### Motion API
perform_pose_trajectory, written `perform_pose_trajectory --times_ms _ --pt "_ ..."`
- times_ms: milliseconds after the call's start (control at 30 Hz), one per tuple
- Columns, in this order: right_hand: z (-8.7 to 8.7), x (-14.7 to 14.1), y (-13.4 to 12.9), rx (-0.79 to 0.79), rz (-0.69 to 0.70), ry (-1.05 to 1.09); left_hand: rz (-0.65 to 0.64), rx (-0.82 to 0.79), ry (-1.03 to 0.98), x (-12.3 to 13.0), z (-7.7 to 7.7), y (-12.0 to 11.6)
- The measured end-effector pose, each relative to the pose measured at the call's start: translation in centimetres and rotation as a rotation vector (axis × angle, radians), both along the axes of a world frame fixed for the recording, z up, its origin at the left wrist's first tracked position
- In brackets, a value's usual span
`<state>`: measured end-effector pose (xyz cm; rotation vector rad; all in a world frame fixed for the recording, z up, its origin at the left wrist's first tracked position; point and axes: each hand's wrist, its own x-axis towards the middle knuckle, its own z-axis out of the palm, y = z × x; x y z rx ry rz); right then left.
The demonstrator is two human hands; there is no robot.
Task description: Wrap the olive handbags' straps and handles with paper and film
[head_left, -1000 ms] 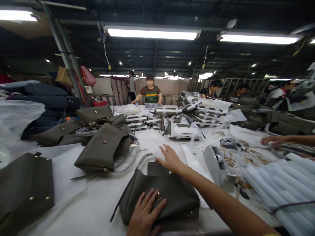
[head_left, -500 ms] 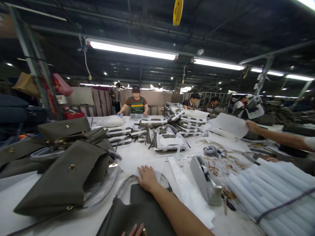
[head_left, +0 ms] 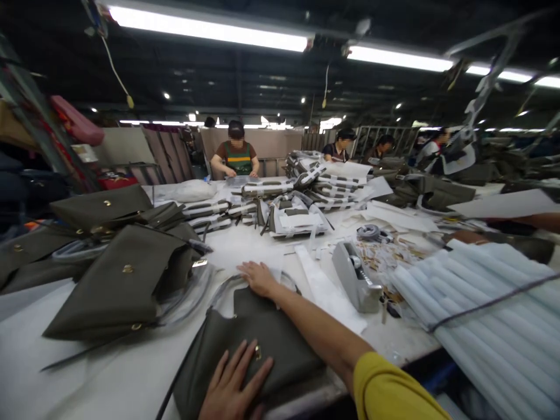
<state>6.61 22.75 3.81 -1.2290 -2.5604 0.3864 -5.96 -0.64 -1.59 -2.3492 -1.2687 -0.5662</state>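
A dark olive handbag [head_left: 262, 335] lies on the table in front of me, its handle [head_left: 223, 289] wrapped in clear plastic. My left hand [head_left: 238, 382] rests flat on the front of the bag, fingers spread, beside a small gold clasp [head_left: 258, 352]. Reaching across the bag, my right hand [head_left: 259, 279] lies palm down at its top, inside the handle loop, over a flap and a thin white sheet [head_left: 258, 259]. Its fingers are stretched out. What is under the right palm is hidden.
More olive bags [head_left: 114, 286] lie to the left. A grey tape dispenser [head_left: 352, 280] and bundled white foam rolls [head_left: 485, 303] are on the right. Wrapped bags [head_left: 297, 216] are piled farther back, where a co-worker [head_left: 236, 151] stands. Another person's arm [head_left: 531, 221] enters at right.
My view has tilted down, showing more of the bag and my left hand, which lies farther onto its front. The co-worker's arm at right has lowered with a white sheet.
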Motion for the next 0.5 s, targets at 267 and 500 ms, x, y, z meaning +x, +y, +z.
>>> perform_pose_trajectory --times_ms 267,500 --pt "8.4 4.0 -6.9 0.207 0.396 0.043 0.042 -0.264 -0.066 0.6 3.0 -1.6" --pt "5.9 8.3 -18.5 0.054 0.391 -0.174 0.094 -0.301 -0.221 0.7 0.8 -2.1"
